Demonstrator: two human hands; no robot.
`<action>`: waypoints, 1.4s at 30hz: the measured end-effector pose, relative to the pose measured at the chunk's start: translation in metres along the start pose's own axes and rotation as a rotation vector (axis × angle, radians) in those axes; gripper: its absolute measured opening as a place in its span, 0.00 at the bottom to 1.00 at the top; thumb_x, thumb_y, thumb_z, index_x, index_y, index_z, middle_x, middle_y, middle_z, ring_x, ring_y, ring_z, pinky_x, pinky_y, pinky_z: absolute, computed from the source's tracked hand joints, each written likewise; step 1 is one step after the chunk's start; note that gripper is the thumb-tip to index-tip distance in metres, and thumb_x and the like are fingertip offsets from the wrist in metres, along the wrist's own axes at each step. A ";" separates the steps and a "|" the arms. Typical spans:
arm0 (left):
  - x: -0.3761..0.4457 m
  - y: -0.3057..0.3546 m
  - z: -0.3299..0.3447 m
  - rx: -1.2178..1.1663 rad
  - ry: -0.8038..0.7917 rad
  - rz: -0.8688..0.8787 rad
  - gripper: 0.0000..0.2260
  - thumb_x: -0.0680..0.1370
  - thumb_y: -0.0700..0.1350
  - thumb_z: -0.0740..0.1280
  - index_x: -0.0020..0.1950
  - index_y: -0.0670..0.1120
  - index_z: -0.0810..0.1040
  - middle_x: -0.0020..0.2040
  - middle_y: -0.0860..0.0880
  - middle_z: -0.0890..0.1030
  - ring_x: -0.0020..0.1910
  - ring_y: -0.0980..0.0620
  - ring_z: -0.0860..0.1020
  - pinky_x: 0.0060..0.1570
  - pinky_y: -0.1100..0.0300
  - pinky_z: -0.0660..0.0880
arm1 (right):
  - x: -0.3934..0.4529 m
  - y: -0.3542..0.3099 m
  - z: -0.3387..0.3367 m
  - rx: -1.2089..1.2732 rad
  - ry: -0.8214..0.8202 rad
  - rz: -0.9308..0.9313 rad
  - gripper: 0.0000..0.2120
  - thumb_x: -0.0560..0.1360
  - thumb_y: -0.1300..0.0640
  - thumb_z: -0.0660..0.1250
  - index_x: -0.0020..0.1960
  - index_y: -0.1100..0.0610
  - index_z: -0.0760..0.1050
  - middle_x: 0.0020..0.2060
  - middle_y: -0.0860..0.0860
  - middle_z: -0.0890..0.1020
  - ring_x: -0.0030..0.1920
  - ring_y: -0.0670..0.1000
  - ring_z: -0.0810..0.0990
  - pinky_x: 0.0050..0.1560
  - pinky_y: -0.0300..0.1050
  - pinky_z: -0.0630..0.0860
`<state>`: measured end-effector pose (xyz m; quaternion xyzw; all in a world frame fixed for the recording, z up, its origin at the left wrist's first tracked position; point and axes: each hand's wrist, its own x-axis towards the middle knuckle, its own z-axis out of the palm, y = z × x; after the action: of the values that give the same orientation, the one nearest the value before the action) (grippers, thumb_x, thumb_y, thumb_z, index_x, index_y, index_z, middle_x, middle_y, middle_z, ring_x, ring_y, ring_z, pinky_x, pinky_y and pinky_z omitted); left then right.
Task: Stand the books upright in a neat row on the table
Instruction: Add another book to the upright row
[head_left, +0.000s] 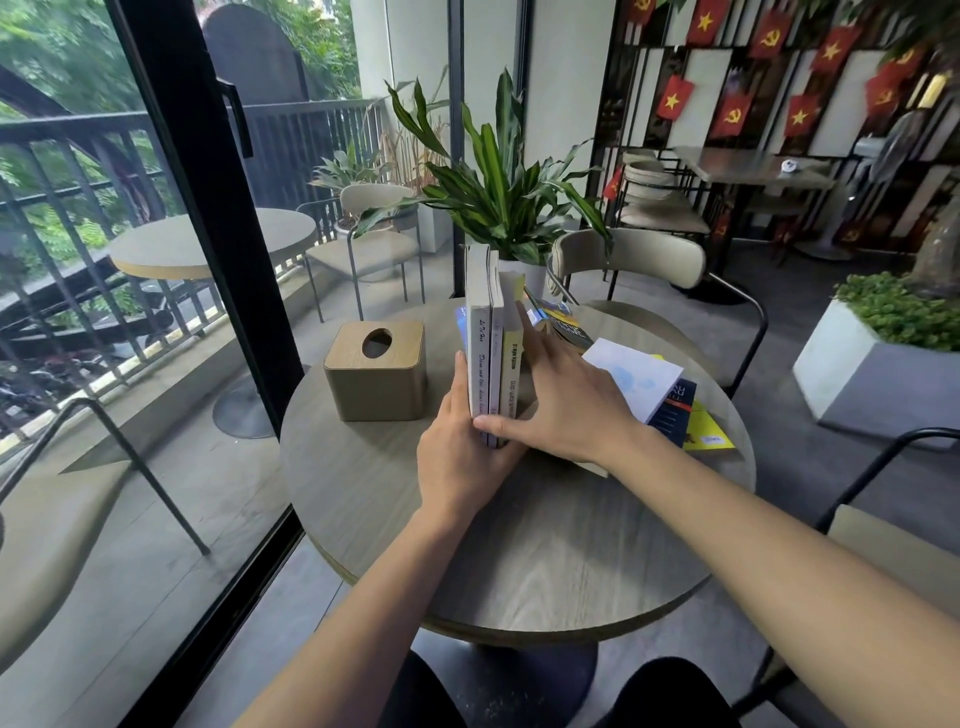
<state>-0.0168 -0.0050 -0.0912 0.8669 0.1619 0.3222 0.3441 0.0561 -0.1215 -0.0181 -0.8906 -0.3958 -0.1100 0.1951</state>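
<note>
Fingers of the left hand (457, 441) lie straight and close together, flat against the outer cover of a white-spined book (478, 348), with the palm at the book's near lower corner. Fingers of the right hand (561, 400) reach along the opposite side of the row, slightly spread, the thumb stretched across the near bottom edge of the spines so that its tip meets the left palm; between them the two hands squeeze the standing books from both sides. Next to the white-spined book stands a pale lilac-spined book (495, 358), and beside that a shorter yellow-spined book (514, 358) whose top sits lower than the other two. All three stand upright, spines toward the camera, touching one another near the middle of the round wooden table (519, 545). A sliver of a blue cover (460, 325) shows behind the left fingers; whether it belongs to a fourth standing book I cannot tell. Just left of the row, apart from the left hand, sits a wooden tissue box (375, 370) with an oval opening on top. To the right, under and beyond the right forearm, more books lie flat in a loose heap: a white-covered book (636, 376) on top, a dark blue book (675, 410) below it, a yellow book (709, 431) at the table's edge, and a dark book (569, 328) farther back. Behind the row rises a potted plant (498, 192), and an empty chair (631, 257) faces the table.
</note>
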 end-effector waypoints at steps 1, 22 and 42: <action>0.000 0.000 0.000 0.006 -0.001 0.002 0.47 0.64 0.62 0.64 0.82 0.51 0.57 0.69 0.54 0.76 0.58 0.49 0.79 0.49 0.55 0.77 | 0.000 0.003 -0.001 -0.046 -0.004 -0.008 0.56 0.63 0.24 0.64 0.79 0.45 0.40 0.73 0.51 0.66 0.72 0.54 0.65 0.60 0.56 0.75; 0.007 -0.015 0.011 0.144 0.017 0.043 0.42 0.70 0.58 0.73 0.79 0.46 0.62 0.70 0.49 0.74 0.61 0.47 0.77 0.46 0.55 0.75 | -0.013 0.087 0.007 -0.392 -0.166 0.561 0.54 0.64 0.19 0.46 0.79 0.52 0.49 0.75 0.60 0.59 0.74 0.65 0.55 0.69 0.69 0.54; 0.006 -0.011 0.012 0.153 0.033 0.035 0.39 0.71 0.57 0.73 0.78 0.46 0.63 0.68 0.47 0.75 0.59 0.44 0.77 0.47 0.51 0.76 | -0.001 0.086 -0.016 -0.011 0.122 0.769 0.51 0.57 0.34 0.79 0.70 0.57 0.64 0.66 0.61 0.66 0.67 0.62 0.64 0.63 0.52 0.66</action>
<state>-0.0051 -0.0005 -0.1031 0.8879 0.1768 0.3290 0.2684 0.1195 -0.1818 -0.0261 -0.9668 -0.0200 -0.0837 0.2406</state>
